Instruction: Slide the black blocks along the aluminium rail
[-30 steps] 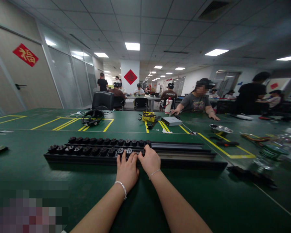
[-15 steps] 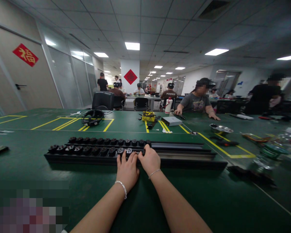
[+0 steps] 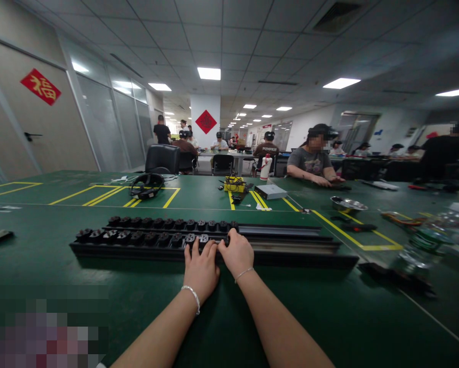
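Observation:
Two long black rails [image 3: 290, 259] lie side by side on the green table, and their left halves hold rows of round black socket modules [image 3: 150, 238]. Several modules show pale metallic faces. My left hand [image 3: 201, 266] rests on the front rail beside the last modules of its row, fingers spread and pointing away from me. Just right of it, my right hand [image 3: 237, 254] is closed in a pinch at the front rail. A small dark socket module [image 3: 226, 239] shows partly at its fingertips; the rest is hidden by the fingers.
Beyond the rails are a black headset [image 3: 147, 186], a yellow block with cables [image 3: 234, 184] and a grey box [image 3: 270, 191]. A metal bowl [image 3: 348, 204], a screwdriver-like tool [image 3: 354, 226] and a plastic bottle [image 3: 424, 237] stand or lie right. A co-worker [image 3: 315, 161] sits opposite.
My hands and the rails look unmoved. The co-worker opposite has brought both hands together on the table, and a person in black at far right has moved further right.

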The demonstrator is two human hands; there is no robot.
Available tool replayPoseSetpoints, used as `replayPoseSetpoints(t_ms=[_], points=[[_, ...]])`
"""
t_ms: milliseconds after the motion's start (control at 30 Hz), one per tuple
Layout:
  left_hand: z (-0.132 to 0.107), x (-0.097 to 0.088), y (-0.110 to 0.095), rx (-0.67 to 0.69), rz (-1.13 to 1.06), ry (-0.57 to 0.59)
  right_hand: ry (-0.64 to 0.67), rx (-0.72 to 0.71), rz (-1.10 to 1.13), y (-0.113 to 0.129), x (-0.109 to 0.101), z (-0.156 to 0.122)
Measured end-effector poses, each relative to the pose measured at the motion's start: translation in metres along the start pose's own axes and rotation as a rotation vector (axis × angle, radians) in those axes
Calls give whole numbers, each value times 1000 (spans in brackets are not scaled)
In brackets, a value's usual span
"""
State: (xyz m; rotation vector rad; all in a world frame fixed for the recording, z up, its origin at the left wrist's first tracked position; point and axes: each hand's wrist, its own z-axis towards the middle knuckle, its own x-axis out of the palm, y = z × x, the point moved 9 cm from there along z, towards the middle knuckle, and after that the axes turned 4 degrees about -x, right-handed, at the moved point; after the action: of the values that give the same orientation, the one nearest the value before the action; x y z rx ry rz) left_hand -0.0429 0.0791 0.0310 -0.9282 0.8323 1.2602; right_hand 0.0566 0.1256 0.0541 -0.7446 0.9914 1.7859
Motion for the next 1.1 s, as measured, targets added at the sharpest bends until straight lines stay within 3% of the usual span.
replayPoseSetpoints(t_ms=[1100], points=[[0, 0, 0, -1, 5, -17, 67, 54, -10, -3, 1, 1]])
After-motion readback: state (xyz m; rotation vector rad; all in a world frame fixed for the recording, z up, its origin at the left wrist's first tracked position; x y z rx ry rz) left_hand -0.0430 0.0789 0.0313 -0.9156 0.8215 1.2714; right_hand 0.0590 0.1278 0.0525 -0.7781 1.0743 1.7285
